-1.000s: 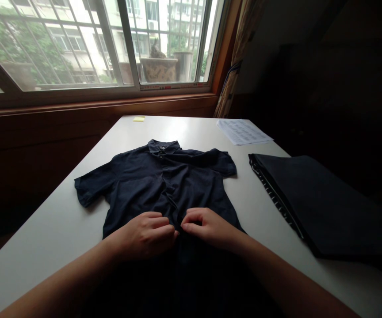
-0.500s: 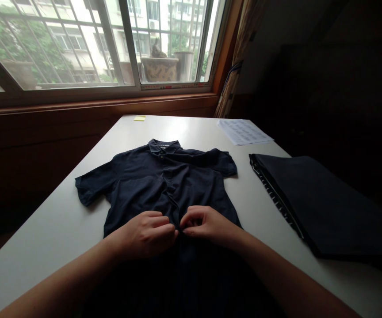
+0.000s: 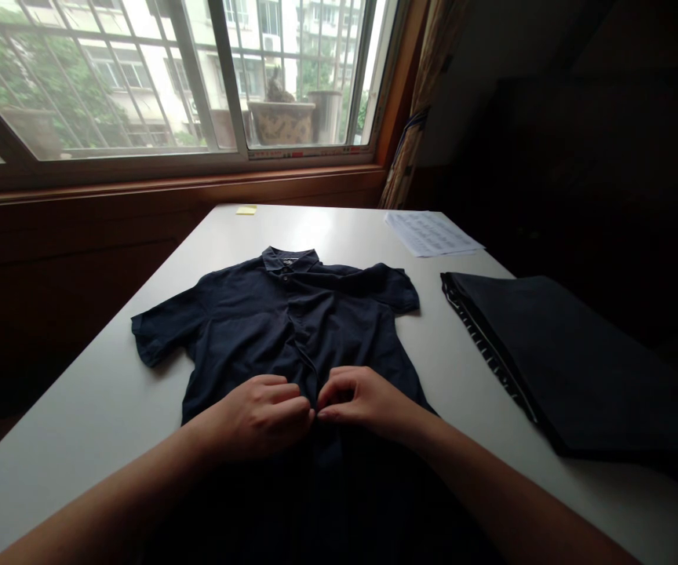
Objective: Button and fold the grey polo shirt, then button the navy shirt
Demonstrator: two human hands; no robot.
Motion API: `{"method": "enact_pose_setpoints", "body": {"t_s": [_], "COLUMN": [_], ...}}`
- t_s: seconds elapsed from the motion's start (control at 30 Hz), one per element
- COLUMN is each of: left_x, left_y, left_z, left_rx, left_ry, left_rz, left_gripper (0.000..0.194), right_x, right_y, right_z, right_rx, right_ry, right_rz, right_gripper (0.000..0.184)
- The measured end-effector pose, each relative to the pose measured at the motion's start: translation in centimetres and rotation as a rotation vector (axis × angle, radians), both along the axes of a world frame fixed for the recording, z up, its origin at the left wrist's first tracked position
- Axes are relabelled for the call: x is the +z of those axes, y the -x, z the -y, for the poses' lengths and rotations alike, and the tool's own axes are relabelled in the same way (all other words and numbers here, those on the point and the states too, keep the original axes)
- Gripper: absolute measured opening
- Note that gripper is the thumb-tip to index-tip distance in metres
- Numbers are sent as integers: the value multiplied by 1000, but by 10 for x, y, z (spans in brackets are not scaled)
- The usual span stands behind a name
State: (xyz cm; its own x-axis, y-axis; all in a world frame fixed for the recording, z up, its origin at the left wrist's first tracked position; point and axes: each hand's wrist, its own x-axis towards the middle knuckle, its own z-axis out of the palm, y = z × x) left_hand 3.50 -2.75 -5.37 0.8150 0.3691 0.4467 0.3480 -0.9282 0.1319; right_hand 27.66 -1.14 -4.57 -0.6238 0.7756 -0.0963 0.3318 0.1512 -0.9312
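Note:
A dark navy short-sleeved shirt point(image 3: 245, 314) lies spread face up on the white table point(image 3: 92, 416), its collar toward the window. Along its front opening, low on the body, my left hand point(image 3: 271, 416) is closed with the fingertips pinching the edge of the cloth. Opposite it, almost touching, my right hand point(image 3: 359, 400) pinches the same front edge between thumb and index finger. Any button between the fingertips is too small and dark to make out. The shirt's lower part falls into shadow below my wrists.
Folded dark fabric point(image 3: 580, 361) with a white-marked edge lies on the right of the table. Printed papers point(image 3: 433, 234) rest at the far right corner, and a yellow sticky note point(image 3: 246, 209) at the far left. Behind stands a barred window point(image 3: 139, 86) with a tied curtain point(image 3: 410, 149).
My right fingertips have shifted slightly left, closer to my left hand, still at the front edge. The shirt lies almost unchanged; the whole view has drifted very slightly.

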Motion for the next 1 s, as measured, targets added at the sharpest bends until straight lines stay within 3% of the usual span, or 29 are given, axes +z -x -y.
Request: {"method": "enact_pose_setpoints", "body": {"t_s": [0.33, 0.47, 0.7, 1.0], "left_x": [2, -1, -6, 2], "left_y": [-1, -2, -1, 1], "left_z": [-2, -3, -5, -3], "left_rx": [-25, -15, -5, -15], "left_ry": [-62, -119, -172, -110], "left_rz": [-107, -83, -78, -110], "left_gripper": [20, 8, 5, 16], "right_x": [-3, -2, -4, 0], "right_y": [2, 3, 2, 1], "right_z": [1, 1, 1, 0], "right_rx": [-16, -16, -17, -3], "right_ry": [52, 45, 68, 110], "right_rz": [-15, -6, -12, -20], "right_gripper": [14, 11, 13, 16]}}
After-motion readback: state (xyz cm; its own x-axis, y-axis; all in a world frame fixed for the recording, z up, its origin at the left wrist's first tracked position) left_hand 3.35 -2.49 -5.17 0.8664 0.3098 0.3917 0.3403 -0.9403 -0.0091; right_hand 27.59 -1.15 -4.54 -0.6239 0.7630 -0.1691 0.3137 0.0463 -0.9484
